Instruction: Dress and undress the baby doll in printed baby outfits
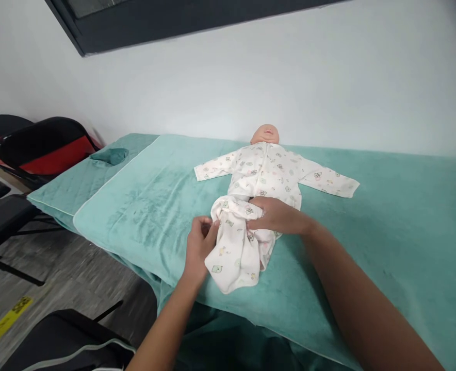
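A baby doll [265, 135] lies on its back, its head toward the wall. It wears a white printed baby shirt [264, 167] with both sleeves spread outward. Matching baby pants [231, 255] are bunched over the doll's lower body, hiding most of its legs. My left hand [199, 245] is closed on the left edge of the pants, thumb against the cloth. From the right, my right hand [276, 215] pinches the gathered upper part of the pants, its fingertips partly hidden in the folds.
A green velvety cover [143, 196] spreads over the long bed, which has a face hole [110, 156] at its left end. Black-and-red chairs [53, 149] stand at the left, and a black seat [65, 340] is at the near left. The white wall [193, 93] runs behind the bed.
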A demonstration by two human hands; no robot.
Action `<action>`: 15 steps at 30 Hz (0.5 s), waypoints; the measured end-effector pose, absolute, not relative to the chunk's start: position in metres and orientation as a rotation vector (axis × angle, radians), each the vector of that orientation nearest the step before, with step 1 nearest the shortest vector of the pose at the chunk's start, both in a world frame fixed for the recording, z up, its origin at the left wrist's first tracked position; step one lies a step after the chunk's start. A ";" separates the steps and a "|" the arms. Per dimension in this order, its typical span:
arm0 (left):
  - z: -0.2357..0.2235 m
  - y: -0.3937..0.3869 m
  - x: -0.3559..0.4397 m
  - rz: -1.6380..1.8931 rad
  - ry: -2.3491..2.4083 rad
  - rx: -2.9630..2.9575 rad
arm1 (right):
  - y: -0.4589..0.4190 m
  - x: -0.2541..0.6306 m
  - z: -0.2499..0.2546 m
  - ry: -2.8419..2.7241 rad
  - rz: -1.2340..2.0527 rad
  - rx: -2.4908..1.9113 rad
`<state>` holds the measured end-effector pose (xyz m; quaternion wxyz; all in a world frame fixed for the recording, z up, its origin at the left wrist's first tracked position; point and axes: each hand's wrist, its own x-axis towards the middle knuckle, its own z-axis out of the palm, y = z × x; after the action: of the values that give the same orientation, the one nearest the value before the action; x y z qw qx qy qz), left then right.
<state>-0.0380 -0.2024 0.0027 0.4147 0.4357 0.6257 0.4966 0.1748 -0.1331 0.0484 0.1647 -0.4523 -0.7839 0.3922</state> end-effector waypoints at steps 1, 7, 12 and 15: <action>0.004 -0.214 -0.039 1.219 1.532 1.064 | -0.133 0.175 0.048 -2.211 1.144 -1.296; 0.016 -0.245 -0.021 1.123 1.317 0.837 | -0.135 0.180 0.049 -2.100 1.289 -1.214; 0.006 -0.222 -0.011 1.296 1.467 1.024 | -0.135 0.185 0.048 -2.027 1.351 -1.155; 0.002 -0.195 -0.019 1.321 1.547 1.272 | -0.134 0.188 0.046 -2.024 1.361 -1.148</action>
<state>-0.0192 -0.1951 0.0016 0.3627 0.4940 0.6008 0.5132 0.1882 -0.1342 0.0458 0.2210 -0.4152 -0.7324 0.4923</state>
